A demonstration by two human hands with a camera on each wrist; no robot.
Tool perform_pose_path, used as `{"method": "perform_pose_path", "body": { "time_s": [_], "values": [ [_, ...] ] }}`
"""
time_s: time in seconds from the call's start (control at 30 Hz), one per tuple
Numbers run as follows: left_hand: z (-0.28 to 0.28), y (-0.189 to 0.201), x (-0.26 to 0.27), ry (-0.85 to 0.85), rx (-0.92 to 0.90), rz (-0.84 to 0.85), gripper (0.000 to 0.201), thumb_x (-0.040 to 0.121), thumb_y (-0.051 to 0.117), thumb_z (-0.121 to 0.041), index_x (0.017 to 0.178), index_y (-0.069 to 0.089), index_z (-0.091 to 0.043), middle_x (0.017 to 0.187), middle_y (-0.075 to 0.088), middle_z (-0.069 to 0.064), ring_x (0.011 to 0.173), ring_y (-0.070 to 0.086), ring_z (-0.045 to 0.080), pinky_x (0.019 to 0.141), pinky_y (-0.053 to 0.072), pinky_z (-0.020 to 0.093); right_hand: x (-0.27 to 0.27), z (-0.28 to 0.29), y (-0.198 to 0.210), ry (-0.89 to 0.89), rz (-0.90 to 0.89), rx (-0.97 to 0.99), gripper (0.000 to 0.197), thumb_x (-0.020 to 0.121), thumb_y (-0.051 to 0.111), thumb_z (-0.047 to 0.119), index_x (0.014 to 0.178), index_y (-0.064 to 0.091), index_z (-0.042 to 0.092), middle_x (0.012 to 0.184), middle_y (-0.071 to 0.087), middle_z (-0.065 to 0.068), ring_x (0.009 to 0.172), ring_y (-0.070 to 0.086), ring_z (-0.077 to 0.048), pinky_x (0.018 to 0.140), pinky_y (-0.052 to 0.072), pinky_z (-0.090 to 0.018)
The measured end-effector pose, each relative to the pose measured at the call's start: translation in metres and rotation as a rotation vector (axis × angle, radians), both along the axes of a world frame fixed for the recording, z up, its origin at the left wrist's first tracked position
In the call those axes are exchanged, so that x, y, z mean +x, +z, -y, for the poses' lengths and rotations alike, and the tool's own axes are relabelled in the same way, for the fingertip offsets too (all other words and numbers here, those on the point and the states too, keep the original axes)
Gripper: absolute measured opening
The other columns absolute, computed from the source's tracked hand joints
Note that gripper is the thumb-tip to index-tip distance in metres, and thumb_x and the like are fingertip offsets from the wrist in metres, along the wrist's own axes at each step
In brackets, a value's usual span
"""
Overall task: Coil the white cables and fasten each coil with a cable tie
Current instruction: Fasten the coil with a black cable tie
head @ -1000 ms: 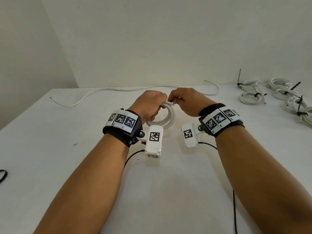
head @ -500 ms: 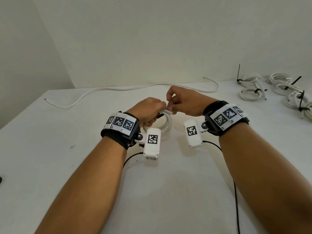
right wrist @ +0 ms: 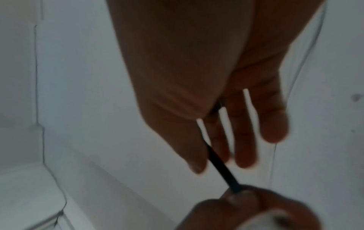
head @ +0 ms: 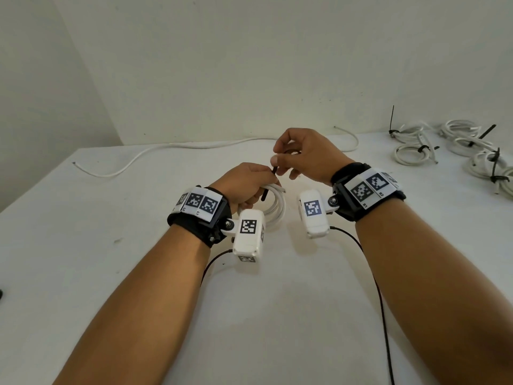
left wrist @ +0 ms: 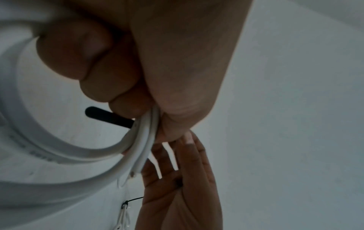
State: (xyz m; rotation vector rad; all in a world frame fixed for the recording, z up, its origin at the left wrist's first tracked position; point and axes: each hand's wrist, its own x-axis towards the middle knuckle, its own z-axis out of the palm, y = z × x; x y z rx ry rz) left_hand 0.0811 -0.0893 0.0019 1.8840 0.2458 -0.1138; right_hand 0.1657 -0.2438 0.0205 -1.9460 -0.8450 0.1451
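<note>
My left hand (head: 247, 182) grips a small coil of white cable (head: 273, 205) above the table's middle, fingers curled round its strands (left wrist: 145, 137). A black cable tie (head: 268, 184) crosses the coil; one end sticks out under my left fingers (left wrist: 107, 117). My right hand (head: 298, 157) is raised just above the left and pinches the tie's other end (right wrist: 222, 168) between thumb and forefinger, the other fingers held out straight. The tie runs taut between the two hands.
A long loose white cable (head: 177, 154) lies along the table's back edge by the wall. Several tied coils (head: 416, 154) with black ties lie at the far right. Black wrist-camera wires (head: 380, 301) trail over the near table (head: 83, 273).
My right hand has lifted up and away from the coil, drawing the black tie out with it. The left hand keeps its hold and has sunk a little toward me.
</note>
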Motion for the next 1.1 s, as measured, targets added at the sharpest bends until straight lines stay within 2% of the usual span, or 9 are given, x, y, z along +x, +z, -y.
{"method": "perform_pose_path", "body": {
  "time_s": [0.13, 0.27, 0.37, 0.43, 0.53, 0.63, 0.73, 0.9, 1.1],
  "values": [
    [-0.005, 0.003, -0.002, 0.01, -0.072, -0.008, 0.01, 0.091, 0.058, -0.02, 0.091, 0.061, -0.01, 0.052, 0.029, -0.002, 0.045, 0.018, 0.013, 0.044, 0.016, 0.025, 0.003, 0.0, 0.004, -0.057, 0.139, 0.071, 0.002, 0.088, 0.071, 0.015, 0.089, 0.069, 0.015, 0.076, 0.074, 0.0, 0.071, 0.072, -0.016, 0.064, 0.058, -0.027],
    [0.001, 0.005, -0.002, -0.025, -0.085, 0.013, 0.03, 0.097, 0.052, -0.023, 0.104, 0.07, 0.0, 0.052, 0.026, -0.004, 0.045, 0.017, 0.012, 0.043, 0.015, 0.023, 0.0, 0.0, 0.001, -0.041, 0.083, -0.018, 0.002, 0.086, 0.072, 0.013, 0.085, 0.071, 0.012, 0.07, 0.074, 0.004, 0.061, 0.067, -0.007, 0.055, 0.045, -0.012],
    [0.002, 0.002, -0.001, -0.005, -0.105, 0.011, 0.036, 0.099, 0.053, -0.027, 0.107, 0.07, 0.005, 0.051, 0.026, -0.004, 0.043, 0.018, 0.011, 0.042, 0.016, 0.022, -0.001, 0.0, 0.0, -0.048, 0.068, -0.087, 0.006, 0.087, 0.071, 0.017, 0.084, 0.069, 0.012, 0.071, 0.075, 0.003, 0.06, 0.066, -0.007, 0.057, 0.045, -0.016],
    [0.001, 0.001, 0.0, 0.04, -0.109, 0.009, 0.031, 0.097, 0.055, -0.025, 0.102, 0.069, 0.002, 0.049, 0.029, -0.005, 0.041, 0.02, 0.011, 0.04, 0.018, 0.021, -0.002, -0.002, 0.002, -0.056, 0.08, -0.112, 0.012, 0.088, 0.071, 0.026, 0.09, 0.07, 0.014, 0.08, 0.075, 0.006, 0.066, 0.067, -0.006, 0.06, 0.044, -0.017],
    [-0.007, 0.0, 0.003, 0.173, -0.164, 0.025, 0.016, 0.094, 0.056, -0.023, 0.095, 0.063, -0.009, 0.047, 0.032, -0.007, 0.04, 0.023, 0.01, 0.039, 0.021, 0.022, -0.004, -0.005, 0.002, -0.106, 0.242, -0.126, 0.038, 0.084, 0.072, 0.049, 0.111, 0.061, 0.026, 0.118, 0.059, 0.013, 0.092, 0.063, -0.002, 0.069, 0.044, -0.016],
    [-0.022, -0.003, 0.006, 0.353, -0.297, 0.059, 0.019, 0.095, 0.055, -0.022, 0.082, 0.061, -0.01, 0.047, 0.034, -0.005, 0.037, 0.024, 0.01, 0.038, 0.021, 0.021, -0.008, -0.009, 0.004, -0.04, 0.331, -0.087, 0.027, 0.083, 0.074, 0.047, 0.098, 0.069, 0.026, 0.135, 0.047, 0.012, 0.116, 0.054, -0.005, 0.09, 0.049, -0.025],
    [-0.026, -0.003, 0.008, 0.451, -0.361, 0.103, 0.024, 0.095, 0.055, -0.021, 0.073, 0.057, -0.013, 0.043, 0.035, -0.005, 0.035, 0.024, 0.01, 0.038, 0.021, 0.021, -0.015, -0.015, 0.002, 0.054, 0.314, -0.306, 0.022, 0.087, 0.07, 0.045, 0.092, 0.077, 0.025, 0.149, 0.043, 0.014, 0.129, 0.047, -0.008, 0.106, 0.041, -0.034],
    [-0.022, -0.006, 0.009, 0.468, -0.346, 0.133, 0.021, 0.093, 0.054, -0.02, 0.078, 0.062, -0.009, 0.042, 0.036, -0.005, 0.034, 0.026, 0.012, 0.037, 0.024, 0.018, -0.03, -0.028, -0.002, 0.051, 0.293, -0.591, 0.035, 0.099, 0.052, 0.04, 0.112, 0.074, 0.015, 0.16, 0.03, -0.002, 0.134, 0.045, -0.02, 0.103, 0.033, -0.029],
    [-0.018, -0.002, 0.009, 0.461, -0.407, 0.151, 0.023, 0.093, 0.053, -0.016, 0.072, 0.059, -0.009, 0.041, 0.035, -0.005, 0.036, 0.026, 0.012, 0.039, 0.023, 0.02, -0.033, -0.034, -0.005, 0.005, 0.3, -0.504, 0.027, 0.098, 0.054, 0.032, 0.11, 0.075, 0.019, 0.152, 0.042, -0.006, 0.132, 0.047, -0.021, 0.096, 0.032, -0.023]
  ]
}}
